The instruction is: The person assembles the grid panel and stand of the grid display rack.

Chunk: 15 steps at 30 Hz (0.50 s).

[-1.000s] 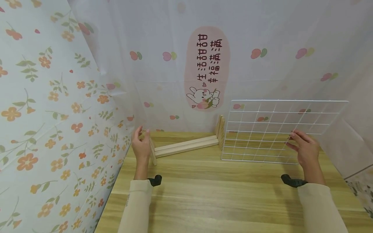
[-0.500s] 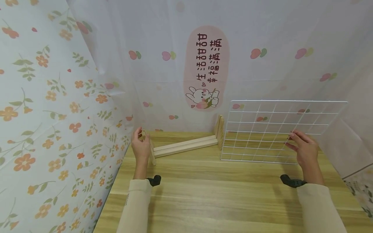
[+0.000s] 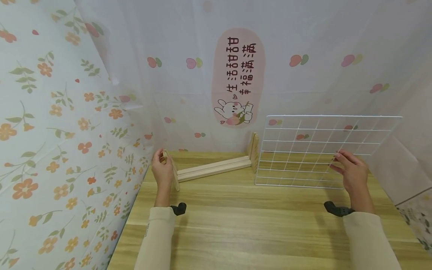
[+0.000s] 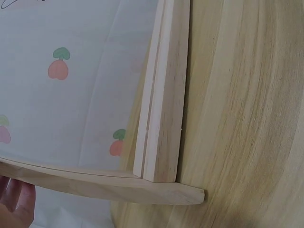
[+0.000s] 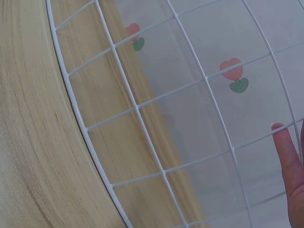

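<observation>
A pale wooden rack (image 3: 214,168) stands on the table, with a low double rail between two upright end pieces. My left hand (image 3: 162,168) is at its left end piece (image 4: 95,187), fingers curled round the upper part. Only some fingertips (image 4: 16,197) show in the left wrist view, under the wood. A white wire grid (image 3: 297,152) stands on its long lower edge, right of the rack's other end piece (image 3: 254,152). My right hand (image 3: 354,170) pinches a wire of the grid near its right side. One finger (image 5: 285,147) touches a wire in the right wrist view.
The wood-grain table (image 3: 249,225) stretches in front of both things. Behind it hangs a pale curtain (image 3: 189,93) with fruit prints, close to the rack and grid. A flower-patterned sheet (image 3: 84,168) borders the left side.
My left thumb and fingers have come in closer round the rack's left end piece. My right hand and the grid hold still; the head view has shifted slightly.
</observation>
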{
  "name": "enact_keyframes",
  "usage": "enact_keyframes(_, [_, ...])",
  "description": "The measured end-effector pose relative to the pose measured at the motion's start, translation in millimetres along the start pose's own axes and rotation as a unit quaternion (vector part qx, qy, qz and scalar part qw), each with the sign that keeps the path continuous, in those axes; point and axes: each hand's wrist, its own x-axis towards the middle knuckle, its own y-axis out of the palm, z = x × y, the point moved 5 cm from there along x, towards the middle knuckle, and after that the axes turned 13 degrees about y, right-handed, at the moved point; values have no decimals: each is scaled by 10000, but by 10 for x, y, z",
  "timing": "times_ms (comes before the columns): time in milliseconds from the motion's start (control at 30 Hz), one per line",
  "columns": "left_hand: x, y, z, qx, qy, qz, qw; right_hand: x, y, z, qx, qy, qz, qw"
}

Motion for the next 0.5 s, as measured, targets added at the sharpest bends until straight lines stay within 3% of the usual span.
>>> enact_keyframes(500, [11,-31,15,498,82,41,9987,-5,26,12,-51,22,67,10000])
